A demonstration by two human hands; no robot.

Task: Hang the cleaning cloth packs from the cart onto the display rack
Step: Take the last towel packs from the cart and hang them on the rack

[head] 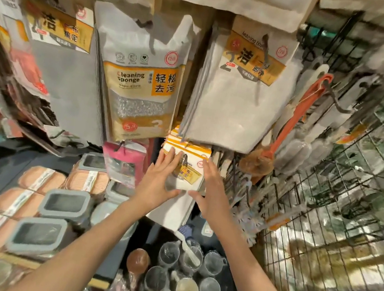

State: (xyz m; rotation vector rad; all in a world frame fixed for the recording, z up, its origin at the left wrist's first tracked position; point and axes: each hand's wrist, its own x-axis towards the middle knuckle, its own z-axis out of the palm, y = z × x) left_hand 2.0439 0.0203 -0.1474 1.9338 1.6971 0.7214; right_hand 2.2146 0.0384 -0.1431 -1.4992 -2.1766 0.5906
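Observation:
A stack of white cleaning cloth packs (pixel 188 169) with yellow-orange header cards hangs on a low hook of the display rack, just under a larger white towel pack (pixel 235 107). My left hand (pixel 159 180) lies against the left side of the front pack with fingers straight and the thumb under its lower edge. My right hand (pixel 212 187) lies flat against the pack's right side, fingers extended. The hook's tip shows through the header hole between my hands. The cart is out of view.
Above hang a cleaning sponge pack (pixel 142 84) and grey cloth packs (pixel 63 73). A pink pack (pixel 124 160) hangs left of my hands. Orange-handled brushes (pixel 296 115) and a wire grid panel (pixel 326 201) stand right. Lidded containers (pixel 64 204), sponges and cups (pixel 188 268) fill the shelf below.

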